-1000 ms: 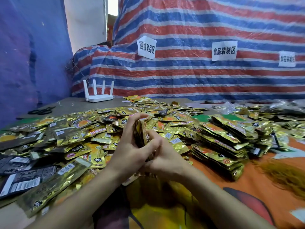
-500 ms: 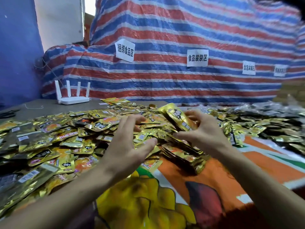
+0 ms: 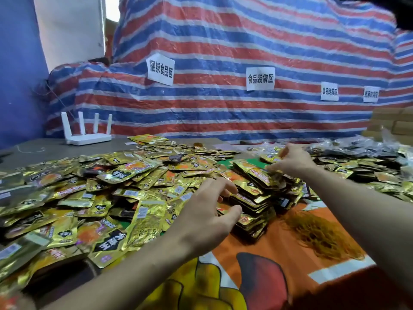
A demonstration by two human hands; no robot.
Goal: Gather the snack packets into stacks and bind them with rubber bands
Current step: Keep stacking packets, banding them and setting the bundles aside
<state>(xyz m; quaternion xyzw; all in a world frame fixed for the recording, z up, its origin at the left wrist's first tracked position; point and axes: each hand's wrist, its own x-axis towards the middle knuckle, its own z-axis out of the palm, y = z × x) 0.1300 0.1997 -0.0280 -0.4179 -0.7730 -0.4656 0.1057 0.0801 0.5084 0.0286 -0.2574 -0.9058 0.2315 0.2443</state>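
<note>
Loose gold snack packets (image 3: 116, 198) cover the left and middle of the table. A pile of bound packet bundles (image 3: 257, 204) rises at the centre right. On its top lies one more gold bundle (image 3: 254, 173). My right hand (image 3: 292, 161) is over that bundle's far end, thumb and fingertips touching it, fingers loosely spread. My left hand (image 3: 207, 211) hovers at the pile's left side with relaxed, parted fingers and holds nothing. A heap of orange rubber bands (image 3: 321, 236) lies on the orange cloth to the right of the pile.
A white router (image 3: 87, 136) stands at the back left of the grey table (image 3: 51, 151). Darker packets (image 3: 368, 157) lie at the far right. A striped tarp (image 3: 223, 52) with paper labels closes off the back. Cardboard boxes (image 3: 391, 123) stand at the right.
Both hands held one bundle together, then parted. My right hand carried it right and set it on top of the pile. My left hand moved toward the pile, empty.
</note>
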